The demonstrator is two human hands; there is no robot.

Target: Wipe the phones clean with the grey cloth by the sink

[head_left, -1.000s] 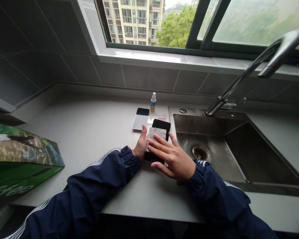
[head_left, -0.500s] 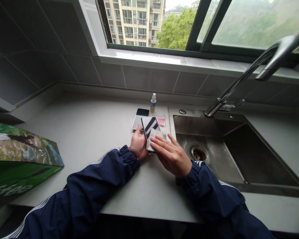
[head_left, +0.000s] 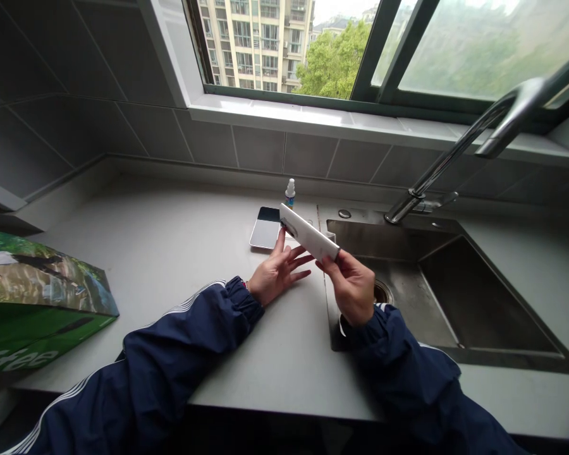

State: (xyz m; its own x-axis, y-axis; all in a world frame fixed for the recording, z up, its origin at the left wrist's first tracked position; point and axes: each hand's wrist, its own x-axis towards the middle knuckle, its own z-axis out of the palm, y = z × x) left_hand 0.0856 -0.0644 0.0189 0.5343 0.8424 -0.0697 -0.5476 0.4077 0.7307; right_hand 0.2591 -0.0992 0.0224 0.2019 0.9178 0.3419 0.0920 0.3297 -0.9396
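Note:
A white smartphone (head_left: 312,239) is tilted above the counter, its back with the camera bump facing me. My right hand (head_left: 353,287) grips its lower right end between thumb and fingers. Beside its left end, my left hand (head_left: 279,272) is open with fingers spread, one fingertip at or close to the camera end. A bit of white cloth or tissue (head_left: 330,236) seems to show behind the phone; the rest is hidden. Behind my hands lies a flat device with a dark and light top (head_left: 265,227), and a small white spray bottle (head_left: 290,191) stands partly covered by the phone.
A steel sink (head_left: 408,253) with a chrome faucet (head_left: 436,170) is at the right. On the left stands a green printed box or bag (head_left: 47,309). The window ledge (head_left: 303,117) and tiled wall (head_left: 258,147) bound the counter (head_left: 171,240) at the back.
The phone has turned from glossy front to white back and passed from my left hand to my right. My left hand's fingers have spread. The wiping with the white cloth has stopped.

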